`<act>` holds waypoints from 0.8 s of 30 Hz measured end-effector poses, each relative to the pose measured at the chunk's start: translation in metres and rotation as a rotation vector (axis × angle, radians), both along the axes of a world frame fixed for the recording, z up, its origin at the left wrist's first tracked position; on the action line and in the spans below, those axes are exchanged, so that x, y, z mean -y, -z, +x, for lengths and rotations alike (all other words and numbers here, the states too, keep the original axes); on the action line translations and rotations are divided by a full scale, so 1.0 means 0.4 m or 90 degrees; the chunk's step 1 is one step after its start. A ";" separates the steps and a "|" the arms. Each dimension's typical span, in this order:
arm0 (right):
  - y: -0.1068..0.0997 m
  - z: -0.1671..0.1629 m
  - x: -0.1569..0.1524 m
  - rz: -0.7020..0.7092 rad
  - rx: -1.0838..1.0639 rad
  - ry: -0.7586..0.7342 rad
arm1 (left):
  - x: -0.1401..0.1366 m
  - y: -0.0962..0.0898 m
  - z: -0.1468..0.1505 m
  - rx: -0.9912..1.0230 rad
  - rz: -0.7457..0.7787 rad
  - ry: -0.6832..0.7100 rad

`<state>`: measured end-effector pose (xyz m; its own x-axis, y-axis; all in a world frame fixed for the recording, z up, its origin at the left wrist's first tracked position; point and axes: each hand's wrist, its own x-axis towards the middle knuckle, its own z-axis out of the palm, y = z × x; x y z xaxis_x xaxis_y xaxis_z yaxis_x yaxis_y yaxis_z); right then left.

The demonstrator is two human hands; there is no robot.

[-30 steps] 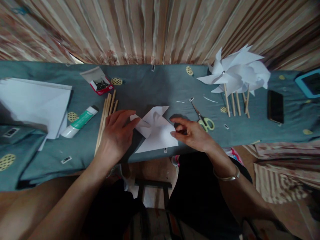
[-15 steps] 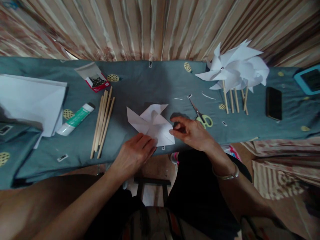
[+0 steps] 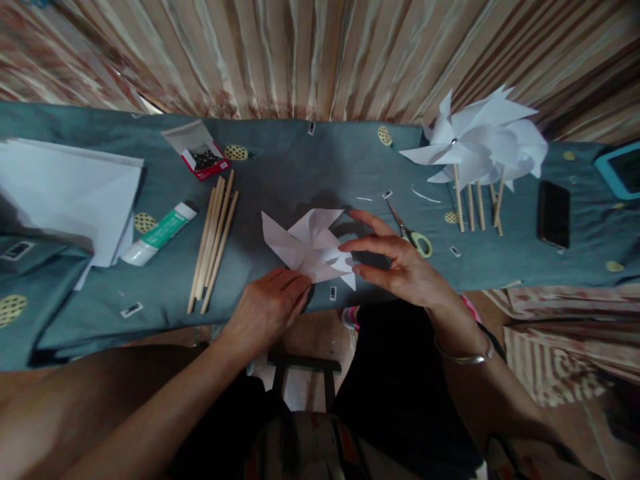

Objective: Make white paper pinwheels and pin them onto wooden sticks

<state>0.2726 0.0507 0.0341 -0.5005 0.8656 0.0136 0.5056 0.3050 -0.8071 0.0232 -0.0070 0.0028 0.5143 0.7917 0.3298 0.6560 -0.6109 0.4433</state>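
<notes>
A white paper pinwheel (image 3: pixel 310 247) with folded blades lies near the table's front edge, no stick on it. At its lower left, my left hand (image 3: pixel 273 300) is closed on the paper, fingers together. My right hand (image 3: pixel 400 263) is at the pinwheel's right side with its fingers spread, the tips close to the right blade; whether they touch it I cannot tell. Just beyond that hand lie scissors (image 3: pixel 420 241) with pale green handles. Left of the pinwheel is a bundle of wooden sticks (image 3: pixel 215 243).
A glue tube (image 3: pixel 161 235) lies beside white paper sheets (image 3: pixel 75 193) at the left. Behind the sticks stands an open red box (image 3: pixel 204 160) of small metal pins. Finished pinwheels (image 3: pixel 480 140) on sticks, a phone (image 3: pixel 554 215) and a blue-framed device (image 3: pixel 620 170) occupy the right.
My right hand's fingers have spread apart, and the pinwheel's right blade has changed shape, now folded up. My left hand keeps its hold. The whole view has shifted slightly.
</notes>
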 end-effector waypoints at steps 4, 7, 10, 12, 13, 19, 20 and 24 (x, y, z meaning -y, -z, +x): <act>0.009 -0.018 0.000 -0.023 -0.017 -0.031 | 0.003 0.007 -0.001 0.014 0.008 0.002; 0.021 -0.038 -0.004 0.001 -0.032 -0.024 | 0.005 0.007 0.001 0.003 0.001 0.003; 0.032 -0.065 -0.002 0.051 -0.003 0.006 | 0.006 0.004 0.005 -0.001 0.002 -0.003; 0.036 -0.086 0.002 0.099 0.035 0.029 | 0.007 0.002 0.006 0.001 0.005 -0.010; 0.038 -0.096 0.005 0.124 0.054 0.040 | 0.008 0.001 0.006 0.004 0.006 -0.008; 0.045 -0.132 0.022 0.191 0.159 0.054 | 0.011 0.005 0.003 0.021 -0.023 0.018; 0.047 -0.134 0.025 0.199 0.172 0.053 | 0.012 0.005 0.003 0.022 -0.030 0.014; 0.046 -0.137 0.032 0.230 0.182 0.067 | 0.013 0.007 0.007 0.026 -0.046 0.002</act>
